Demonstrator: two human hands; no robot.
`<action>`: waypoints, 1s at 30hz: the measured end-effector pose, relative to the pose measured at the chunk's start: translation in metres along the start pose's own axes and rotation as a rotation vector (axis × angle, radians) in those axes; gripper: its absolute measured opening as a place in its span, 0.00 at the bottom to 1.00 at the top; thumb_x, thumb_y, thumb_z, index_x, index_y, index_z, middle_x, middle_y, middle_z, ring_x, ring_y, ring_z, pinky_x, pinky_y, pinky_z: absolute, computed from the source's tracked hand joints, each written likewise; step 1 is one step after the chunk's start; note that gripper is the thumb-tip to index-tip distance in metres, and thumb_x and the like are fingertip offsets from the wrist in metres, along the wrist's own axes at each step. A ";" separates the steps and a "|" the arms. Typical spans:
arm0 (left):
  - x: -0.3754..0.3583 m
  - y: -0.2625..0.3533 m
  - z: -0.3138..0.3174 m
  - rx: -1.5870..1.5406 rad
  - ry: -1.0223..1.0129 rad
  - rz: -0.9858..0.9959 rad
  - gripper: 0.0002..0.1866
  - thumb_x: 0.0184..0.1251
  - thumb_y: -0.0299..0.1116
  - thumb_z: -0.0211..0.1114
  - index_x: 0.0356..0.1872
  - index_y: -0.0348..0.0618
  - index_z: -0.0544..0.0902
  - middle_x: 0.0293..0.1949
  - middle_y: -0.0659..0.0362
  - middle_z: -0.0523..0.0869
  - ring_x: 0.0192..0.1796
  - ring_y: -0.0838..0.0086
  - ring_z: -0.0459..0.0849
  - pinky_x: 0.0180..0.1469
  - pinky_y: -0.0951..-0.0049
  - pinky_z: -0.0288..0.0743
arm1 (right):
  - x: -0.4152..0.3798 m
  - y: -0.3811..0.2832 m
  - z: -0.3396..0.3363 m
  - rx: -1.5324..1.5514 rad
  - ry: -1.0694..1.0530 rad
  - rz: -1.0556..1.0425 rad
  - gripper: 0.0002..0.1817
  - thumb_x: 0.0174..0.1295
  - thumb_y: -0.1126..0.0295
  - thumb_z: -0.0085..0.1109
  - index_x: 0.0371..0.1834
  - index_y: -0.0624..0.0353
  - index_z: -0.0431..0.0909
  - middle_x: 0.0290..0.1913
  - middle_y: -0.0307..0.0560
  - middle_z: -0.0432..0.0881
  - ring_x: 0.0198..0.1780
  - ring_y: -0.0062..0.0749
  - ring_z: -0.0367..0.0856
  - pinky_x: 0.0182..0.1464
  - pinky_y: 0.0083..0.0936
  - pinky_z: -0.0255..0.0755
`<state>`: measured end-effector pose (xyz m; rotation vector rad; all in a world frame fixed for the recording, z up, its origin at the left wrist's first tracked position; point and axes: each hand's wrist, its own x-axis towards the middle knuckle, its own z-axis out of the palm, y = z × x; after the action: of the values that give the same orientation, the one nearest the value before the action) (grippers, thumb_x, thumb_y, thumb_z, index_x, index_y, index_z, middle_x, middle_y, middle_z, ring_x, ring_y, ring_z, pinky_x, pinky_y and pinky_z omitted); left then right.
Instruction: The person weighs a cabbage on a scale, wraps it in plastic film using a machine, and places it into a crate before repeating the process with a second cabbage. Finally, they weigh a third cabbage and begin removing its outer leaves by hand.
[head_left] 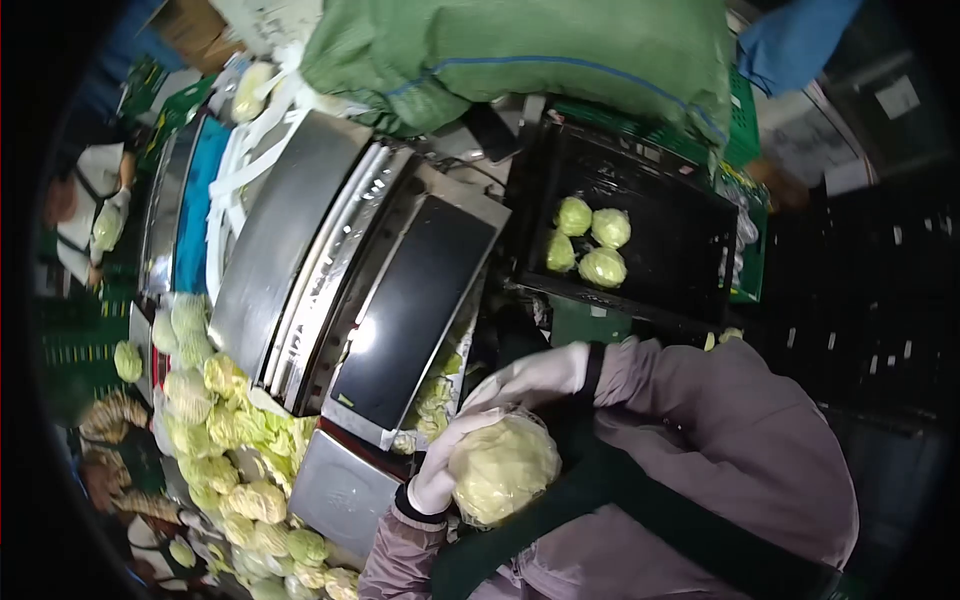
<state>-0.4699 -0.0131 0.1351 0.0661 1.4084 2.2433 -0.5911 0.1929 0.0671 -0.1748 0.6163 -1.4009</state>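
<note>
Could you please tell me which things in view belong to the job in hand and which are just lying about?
Seemingly part of the job:
wrapped cabbage in the left hand
black crate with four cabbages
steel machine
heaped cabbages

Seemingly just lying about:
green sack
blue cloth
cardboard box

A black crate [670, 245] carries four round, film-wrapped cabbages [603, 267] grouped toward one side of its floor.

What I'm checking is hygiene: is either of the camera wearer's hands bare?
No, the left hand and the right hand both wear white gloves.
</note>
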 end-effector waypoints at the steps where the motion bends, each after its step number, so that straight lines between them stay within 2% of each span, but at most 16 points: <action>1: 0.003 0.009 0.007 -0.059 -0.014 -0.017 0.42 0.62 0.60 0.62 0.64 0.32 0.69 0.66 0.42 0.69 0.69 0.57 0.68 0.71 0.58 0.58 | -0.025 -0.006 -0.016 0.041 0.124 -0.070 0.23 0.73 0.66 0.50 0.68 0.59 0.67 0.64 0.43 0.75 0.60 0.27 0.75 0.62 0.27 0.69; 2: 0.013 0.015 0.014 -0.132 0.005 -0.026 0.39 0.62 0.54 0.64 0.64 0.31 0.68 0.63 0.45 0.72 0.65 0.59 0.72 0.68 0.61 0.63 | -0.046 -0.013 -0.028 0.079 0.244 -0.134 0.25 0.73 0.65 0.51 0.71 0.60 0.63 0.65 0.43 0.73 0.61 0.26 0.74 0.63 0.27 0.69; 4: 0.026 0.019 0.019 -0.093 0.144 -0.180 0.36 0.64 0.53 0.62 0.63 0.32 0.68 0.61 0.46 0.74 0.63 0.61 0.74 0.67 0.63 0.65 | -0.074 -0.021 -0.032 -0.505 0.474 -0.243 0.27 0.72 0.66 0.52 0.73 0.59 0.61 0.67 0.47 0.71 0.64 0.29 0.73 0.65 0.29 0.68; 6: 0.050 0.016 0.025 -0.053 0.237 -0.236 0.32 0.68 0.49 0.59 0.64 0.33 0.68 0.59 0.47 0.75 0.61 0.63 0.76 0.66 0.65 0.67 | -0.089 -0.047 -0.003 -0.453 0.331 -0.295 0.42 0.65 0.59 0.64 0.76 0.58 0.51 0.74 0.52 0.59 0.70 0.37 0.66 0.69 0.31 0.62; 8: 0.088 0.017 0.037 -0.077 0.462 -0.348 0.30 0.73 0.47 0.55 0.65 0.33 0.66 0.60 0.48 0.75 0.60 0.64 0.76 0.65 0.66 0.68 | -0.084 -0.039 -0.008 -0.837 0.312 -0.435 0.51 0.57 0.56 0.71 0.77 0.61 0.47 0.75 0.55 0.55 0.71 0.40 0.64 0.71 0.31 0.59; 10: 0.125 0.009 0.045 0.211 0.390 -0.279 0.36 0.74 0.47 0.54 0.73 0.36 0.53 0.67 0.44 0.67 0.67 0.62 0.69 0.70 0.64 0.60 | -0.094 -0.050 -0.029 -0.568 0.345 -0.402 0.51 0.53 0.60 0.73 0.74 0.67 0.51 0.68 0.54 0.67 0.68 0.38 0.67 0.71 0.33 0.60; 14: 0.192 -0.010 0.063 0.078 0.377 -0.316 0.39 0.73 0.41 0.58 0.76 0.38 0.47 0.72 0.43 0.60 0.71 0.59 0.64 0.72 0.63 0.56 | -0.151 -0.006 -0.166 0.100 0.176 -0.614 0.41 0.63 0.54 0.60 0.74 0.63 0.55 0.69 0.50 0.68 0.67 0.33 0.68 0.70 0.34 0.62; 16: 0.214 -0.014 0.059 0.147 0.306 -0.354 0.36 0.72 0.35 0.59 0.75 0.38 0.51 0.71 0.44 0.63 0.70 0.59 0.66 0.71 0.64 0.59 | -0.195 0.026 -0.217 0.452 0.514 -0.630 0.38 0.66 0.51 0.54 0.73 0.63 0.56 0.69 0.51 0.67 0.68 0.39 0.68 0.69 0.39 0.63; 18: 0.220 -0.017 0.053 0.114 0.310 -0.399 0.31 0.72 0.32 0.59 0.72 0.37 0.58 0.66 0.45 0.71 0.65 0.61 0.73 0.68 0.64 0.63 | -0.220 0.055 -0.286 0.697 0.701 -0.857 0.35 0.68 0.52 0.52 0.72 0.58 0.58 0.68 0.53 0.67 0.68 0.45 0.68 0.66 0.46 0.67; 20: 0.222 -0.018 0.047 0.137 0.356 -0.477 0.30 0.72 0.32 0.59 0.71 0.36 0.59 0.64 0.45 0.72 0.63 0.62 0.74 0.68 0.64 0.64 | -0.251 0.063 -0.322 0.671 1.133 -0.864 0.42 0.62 0.46 0.59 0.73 0.58 0.56 0.71 0.53 0.63 0.69 0.46 0.65 0.67 0.50 0.65; 22: 0.219 -0.027 0.041 0.130 0.427 -0.523 0.29 0.72 0.33 0.60 0.69 0.34 0.61 0.62 0.45 0.74 0.61 0.64 0.75 0.66 0.66 0.65 | -0.259 0.067 -0.351 0.762 1.676 -0.780 0.45 0.56 0.46 0.67 0.71 0.56 0.58 0.67 0.53 0.66 0.67 0.45 0.67 0.63 0.53 0.68; 24: 0.211 -0.034 0.033 0.192 0.474 -0.615 0.30 0.73 0.42 0.58 0.69 0.37 0.62 0.62 0.49 0.76 0.60 0.67 0.77 0.64 0.68 0.68 | -0.253 0.075 -0.374 0.845 1.982 -0.678 0.49 0.47 0.46 0.74 0.68 0.57 0.60 0.64 0.52 0.68 0.65 0.44 0.69 0.60 0.46 0.72; 25: 0.207 -0.037 0.030 0.199 0.496 -0.635 0.30 0.73 0.42 0.57 0.69 0.36 0.63 0.61 0.49 0.76 0.60 0.67 0.77 0.64 0.68 0.68 | -0.250 0.099 -0.393 0.856 1.977 -0.656 0.49 0.47 0.46 0.74 0.68 0.57 0.60 0.64 0.52 0.68 0.65 0.44 0.69 0.60 0.46 0.72; 27: 0.199 -0.041 0.027 0.190 0.552 -0.658 0.30 0.73 0.42 0.57 0.69 0.36 0.63 0.61 0.49 0.76 0.60 0.67 0.77 0.64 0.68 0.68 | -0.247 0.159 -0.443 0.579 2.271 -0.209 0.51 0.37 0.50 0.81 0.65 0.57 0.64 0.61 0.55 0.74 0.60 0.41 0.75 0.61 0.39 0.72; 28: 0.195 -0.042 0.026 0.183 0.596 -0.665 0.30 0.73 0.41 0.56 0.69 0.36 0.62 0.61 0.49 0.76 0.60 0.67 0.77 0.64 0.68 0.68 | -0.244 0.176 -0.455 0.525 2.269 0.030 0.52 0.33 0.49 0.82 0.63 0.61 0.66 0.60 0.55 0.76 0.58 0.40 0.78 0.61 0.33 0.72; 30: 0.184 -0.044 0.021 0.180 0.640 -0.657 0.29 0.74 0.40 0.56 0.69 0.36 0.62 0.61 0.50 0.76 0.60 0.67 0.77 0.64 0.68 0.67 | -0.235 0.242 -0.499 0.159 2.106 0.341 0.40 0.39 0.50 0.79 0.55 0.58 0.74 0.57 0.56 0.78 0.59 0.41 0.78 0.57 0.36 0.73</action>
<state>-0.6088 0.0984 0.0681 -0.9848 1.6175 1.6292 -0.6413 0.5810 -0.3903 1.6637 2.0246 -0.8119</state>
